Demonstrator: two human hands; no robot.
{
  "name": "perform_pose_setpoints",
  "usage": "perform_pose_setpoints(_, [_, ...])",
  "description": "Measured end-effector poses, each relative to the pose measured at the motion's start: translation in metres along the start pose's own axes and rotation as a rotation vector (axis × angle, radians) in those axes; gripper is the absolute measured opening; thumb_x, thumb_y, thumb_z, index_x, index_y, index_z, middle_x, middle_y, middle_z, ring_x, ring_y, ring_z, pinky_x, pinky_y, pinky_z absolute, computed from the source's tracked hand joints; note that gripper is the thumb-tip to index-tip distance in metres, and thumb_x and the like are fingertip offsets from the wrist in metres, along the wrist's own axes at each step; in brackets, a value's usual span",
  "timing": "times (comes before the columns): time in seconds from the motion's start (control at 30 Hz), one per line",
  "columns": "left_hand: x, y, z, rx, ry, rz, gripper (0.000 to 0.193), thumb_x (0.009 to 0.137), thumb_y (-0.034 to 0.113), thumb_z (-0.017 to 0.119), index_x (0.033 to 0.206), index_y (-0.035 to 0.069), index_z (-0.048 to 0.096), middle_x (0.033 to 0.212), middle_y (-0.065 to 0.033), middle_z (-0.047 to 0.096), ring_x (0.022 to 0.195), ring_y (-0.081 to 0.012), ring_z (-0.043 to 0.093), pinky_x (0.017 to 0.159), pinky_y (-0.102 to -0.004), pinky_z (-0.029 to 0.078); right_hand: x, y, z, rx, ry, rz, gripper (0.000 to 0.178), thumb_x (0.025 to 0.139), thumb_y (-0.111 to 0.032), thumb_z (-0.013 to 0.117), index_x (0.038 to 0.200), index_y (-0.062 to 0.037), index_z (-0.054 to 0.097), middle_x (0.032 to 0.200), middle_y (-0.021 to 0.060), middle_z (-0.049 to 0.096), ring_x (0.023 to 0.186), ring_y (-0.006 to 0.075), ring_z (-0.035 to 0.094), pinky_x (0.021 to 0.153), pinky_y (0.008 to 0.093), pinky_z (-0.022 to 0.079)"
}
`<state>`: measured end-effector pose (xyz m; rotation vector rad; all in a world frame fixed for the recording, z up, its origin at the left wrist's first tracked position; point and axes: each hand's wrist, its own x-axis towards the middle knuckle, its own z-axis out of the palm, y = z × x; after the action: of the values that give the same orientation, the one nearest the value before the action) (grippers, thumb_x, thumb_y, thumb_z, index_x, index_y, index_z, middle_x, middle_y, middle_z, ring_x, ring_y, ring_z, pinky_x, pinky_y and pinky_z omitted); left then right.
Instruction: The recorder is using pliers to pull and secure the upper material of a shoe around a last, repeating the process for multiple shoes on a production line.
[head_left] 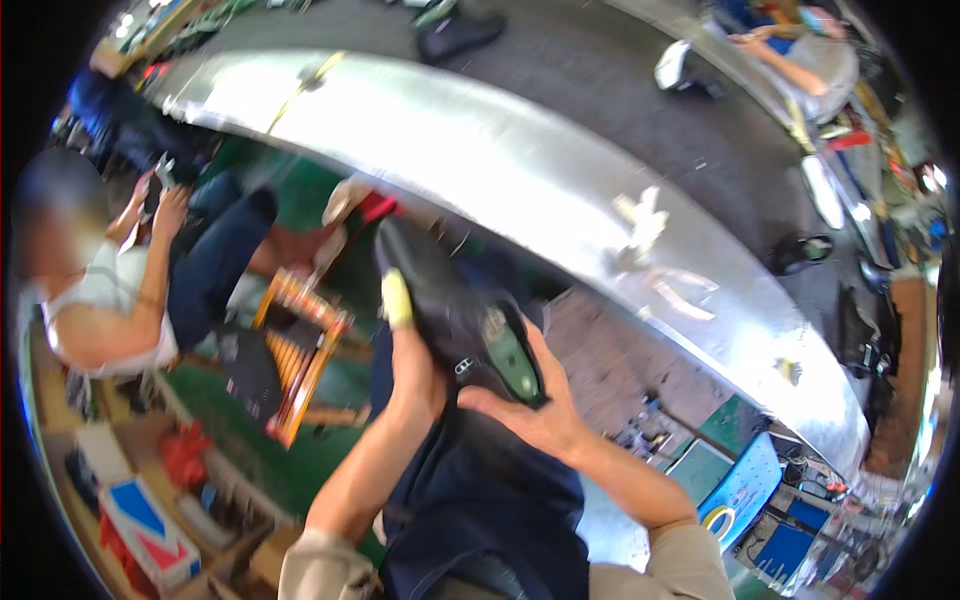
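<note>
A black shoe (432, 285) is held above my lap, its toe pointing away and slightly left. Inside its opening shows a green shoe last (513, 368). My left hand (412, 370) grips the shoe along its left side, and a pale yellow cover wraps one finger. My right hand (545, 415) is closed round the heel end, thumb on the near side and fingers along the right side. The fingers under the shoe are hidden.
A long curved metal bench (480, 130) lies ahead, with pliers (685, 292) and whitish scraps (640, 215) on it. At left a seated person (110, 310) holds a metal tool. An orange slatted stool (300, 355) stands nearby; a blue stool (745, 480) is at right.
</note>
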<state>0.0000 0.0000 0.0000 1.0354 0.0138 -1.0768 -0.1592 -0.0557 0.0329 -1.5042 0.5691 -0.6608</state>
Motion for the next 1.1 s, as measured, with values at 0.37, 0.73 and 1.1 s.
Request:
perform_pose_setpoints(0.37, [0.018,0.062,0.029,0.647,-0.286,0.374,0.032,0.109,0.025,0.054,0.131,0.004,0.063,0.121,-0.0081,0.07,0.107,-0.0183,0.068,0.093,-0.0316,0.053,0.114,-0.08,-0.282,0.084,0.79,0.041,0.06,0.087,-0.035,0.085,0.132,-0.0026,0.062,0.122,0.0068,0.068,0.11,0.0202,0.068,0.093,0.0383,0.054])
perform_pose_setpoints(0.73, [0.167,0.091,0.091,1.616,-0.094,1.134,0.038,0.085,0.011,0.07,0.123,0.01,0.068,0.135,-0.0148,0.062,0.129,-0.0385,0.055,0.109,-0.0514,0.04,0.135,-0.042,-0.372,-1.51,1.037,-0.453,0.057,0.086,-0.025,0.086,0.13,-0.0006,0.06,0.119,0.0185,0.069,0.108,0.034,0.067,0.099,0.0421,0.051])
perform_pose_setpoints(1.1, [0.177,0.095,0.092,1.652,-0.052,1.003,0.038,0.083,0.016,0.072,0.12,0.013,0.072,0.143,-0.0142,0.06,0.139,-0.0375,0.051,0.118,-0.0537,0.032,0.38,0.025,-0.404,-0.627,0.778,0.375,0.097,0.092,-0.065,0.067,0.145,0.0129,0.045,0.124,0.0251,0.066,0.115,0.0315,0.065,0.103,0.0372,0.049])
